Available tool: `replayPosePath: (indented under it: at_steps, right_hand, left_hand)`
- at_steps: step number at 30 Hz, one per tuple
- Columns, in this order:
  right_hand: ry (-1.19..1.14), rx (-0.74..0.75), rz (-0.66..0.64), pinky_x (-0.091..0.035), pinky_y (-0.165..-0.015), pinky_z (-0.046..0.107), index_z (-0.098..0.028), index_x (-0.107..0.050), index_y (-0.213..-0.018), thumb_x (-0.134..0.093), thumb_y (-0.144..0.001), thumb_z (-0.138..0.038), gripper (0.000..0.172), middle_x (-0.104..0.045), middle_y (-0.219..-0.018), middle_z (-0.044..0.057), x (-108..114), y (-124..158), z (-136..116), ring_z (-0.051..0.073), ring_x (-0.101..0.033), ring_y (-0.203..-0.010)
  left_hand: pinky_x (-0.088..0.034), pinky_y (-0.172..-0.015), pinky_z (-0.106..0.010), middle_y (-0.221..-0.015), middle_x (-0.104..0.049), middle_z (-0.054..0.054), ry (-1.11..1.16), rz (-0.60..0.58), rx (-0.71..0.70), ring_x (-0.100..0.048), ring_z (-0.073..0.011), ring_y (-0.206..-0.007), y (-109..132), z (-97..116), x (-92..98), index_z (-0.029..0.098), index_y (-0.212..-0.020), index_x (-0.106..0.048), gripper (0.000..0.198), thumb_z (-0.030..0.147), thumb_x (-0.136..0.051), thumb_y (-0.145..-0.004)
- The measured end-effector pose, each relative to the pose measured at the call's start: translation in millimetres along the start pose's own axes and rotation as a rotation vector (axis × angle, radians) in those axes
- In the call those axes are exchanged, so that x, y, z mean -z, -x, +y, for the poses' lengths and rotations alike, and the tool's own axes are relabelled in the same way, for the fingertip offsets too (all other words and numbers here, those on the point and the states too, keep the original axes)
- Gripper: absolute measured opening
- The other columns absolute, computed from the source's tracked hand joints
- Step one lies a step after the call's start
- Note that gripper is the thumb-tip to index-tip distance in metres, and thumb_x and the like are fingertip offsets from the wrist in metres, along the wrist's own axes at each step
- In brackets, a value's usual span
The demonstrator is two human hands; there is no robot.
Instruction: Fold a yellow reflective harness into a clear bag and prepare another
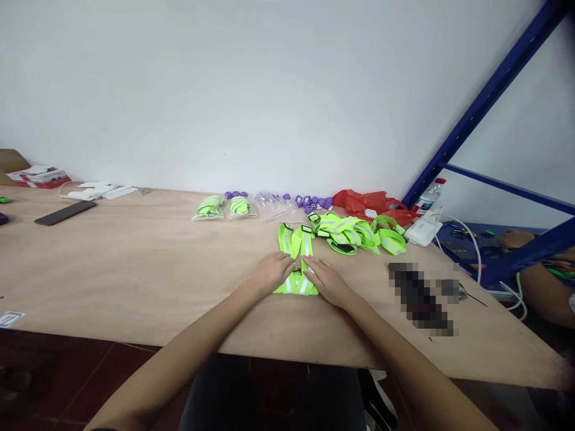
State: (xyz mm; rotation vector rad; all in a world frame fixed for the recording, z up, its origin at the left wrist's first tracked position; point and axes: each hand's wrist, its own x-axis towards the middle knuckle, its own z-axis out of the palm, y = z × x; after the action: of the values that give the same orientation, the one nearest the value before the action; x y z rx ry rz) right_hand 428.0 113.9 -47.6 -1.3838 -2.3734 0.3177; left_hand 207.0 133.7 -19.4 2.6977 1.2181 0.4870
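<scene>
A neon-yellow reflective strap vest (pixel 300 286) with silver stripes and dark buckles lies flat on the table in front of me. My left hand (pixel 271 273) rests on its left side, fingers stretched over the strap. On the opposite side, my right hand (pixel 330 282) lies with extended fingers touching the right strap. Neither hand is closed around the straps. Just beyond my right hand is a loose heap of similar yellow reflective straps (pixel 354 230). Two clear bags (pixel 209 207) (pixel 241 206) holding folded yellow straps lie farther back to the left.
Empty clear bags (pixel 272 206), purple rolls (pixel 309 202) and a red plastic bag (pixel 371 203) line the wall. A white power strip (pixel 422 230), bottle (pixel 431 194) and blue frame (pixel 485 102) stand right. A blurred dark object (pixel 420 299) lies right. Another person's arm (pixel 545 278) shows.
</scene>
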Motion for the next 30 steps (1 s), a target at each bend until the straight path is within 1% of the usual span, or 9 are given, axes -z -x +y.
replayPosePath:
  at_steps: [3,8,11,14,18,21,23,27,30]
  right_hand:
    - [-0.009,-0.008,-0.077,-0.027,-0.120,0.054,-0.020,-0.045,-0.150,-0.027,-0.105,-0.045,0.054,-0.046,-0.155,0.013,2,5,-4,0.025,-0.038,-0.146]
    - [-0.008,-0.010,-0.141,-0.022,-0.122,0.055,-0.023,-0.042,-0.152,-0.026,-0.106,-0.043,0.053,-0.041,-0.158,0.010,6,14,-18,0.023,-0.034,-0.149]
    - [-0.013,0.007,-0.155,-0.023,-0.121,0.055,-0.025,-0.042,-0.152,-0.027,-0.106,-0.041,0.051,-0.042,-0.157,0.009,7,22,-33,0.023,-0.034,-0.149]
    - [-0.022,0.016,-0.163,-0.024,-0.121,0.055,-0.023,-0.042,-0.152,-0.028,-0.106,-0.039,0.051,-0.043,-0.157,0.010,8,32,-49,0.023,-0.035,-0.148]
    - [-0.027,0.032,-0.180,-0.024,-0.121,0.056,-0.022,-0.042,-0.152,-0.029,-0.106,-0.039,0.051,-0.042,-0.157,0.010,5,49,-65,0.023,-0.035,-0.148]
    - [-0.020,0.052,-0.166,-0.026,-0.121,0.054,-0.022,-0.044,-0.151,-0.030,-0.106,-0.037,0.049,-0.044,-0.157,0.010,3,61,-71,0.023,-0.036,-0.147]
    - [-0.017,0.066,-0.135,-0.028,-0.120,0.054,-0.022,-0.047,-0.149,-0.031,-0.106,-0.034,0.047,-0.047,-0.155,0.011,3,65,-74,0.024,-0.039,-0.146]
    - [-0.057,0.110,-0.069,-0.039,-0.114,0.049,-0.021,-0.059,-0.137,-0.039,-0.104,-0.035,0.040,-0.059,-0.144,0.011,10,62,-71,0.025,-0.052,-0.134]
    - [-0.170,0.142,-0.058,-0.049,-0.103,0.040,-0.026,-0.069,-0.122,-0.043,-0.103,-0.038,0.034,-0.070,-0.126,0.007,19,45,-59,0.023,-0.063,-0.119]
  left_hand:
    - [-0.044,-0.108,-0.040,-0.127,-0.068,-0.011,0.018,-0.011,-0.014,-0.061,-0.0232,-0.121,9,2,-4.5,0.018,-0.116,-0.067,0.042,0.033,-0.029,-0.107]
    - [-0.033,-0.117,-0.051,-0.151,-0.049,-0.018,0.043,-0.056,0.027,-0.041,-0.0291,-0.144,37,12,-3.6,0.011,-0.143,-0.049,0.056,0.047,-0.028,-0.105]
    - [-0.028,-0.118,-0.055,-0.154,-0.043,-0.020,0.019,-0.080,0.035,-0.035,-0.0318,-0.147,56,20,0.9,0.011,-0.149,-0.042,0.062,0.052,-0.029,-0.104]
    - [-0.025,-0.118,-0.059,-0.154,-0.044,-0.020,-0.005,-0.072,0.017,-0.034,-0.0334,-0.147,75,29,6.9,0.014,-0.151,-0.040,0.062,0.053,-0.029,-0.104]
    - [-0.024,-0.120,-0.059,-0.156,-0.042,-0.016,0.016,-0.096,-0.044,-0.032,-0.0329,-0.148,96,40,17.7,0.019,-0.156,-0.031,0.061,0.051,-0.030,-0.104]
    - [-0.024,-0.119,-0.059,-0.161,-0.034,-0.015,0.060,-0.166,-0.088,-0.031,-0.0350,-0.149,105,46,25.9,0.021,-0.160,-0.019,0.075,0.062,-0.036,-0.099]
    - [-0.026,-0.118,-0.061,-0.162,-0.031,-0.014,0.070,-0.195,-0.111,-0.032,-0.0381,-0.148,108,48,29.3,0.026,-0.160,-0.021,0.079,0.068,-0.040,-0.096]
    - [-0.027,-0.116,-0.063,-0.162,-0.033,-0.009,0.082,-0.175,-0.133,-0.033,-0.0395,-0.147,110,48,29.9,0.034,-0.153,-0.039,0.064,0.066,-0.040,-0.097]
    - [-0.028,-0.116,-0.062,-0.161,-0.035,-0.007,0.093,-0.168,-0.139,-0.035,-0.0393,-0.146,109,47,28.9,0.037,-0.153,-0.038,0.064,0.065,-0.042,-0.096]
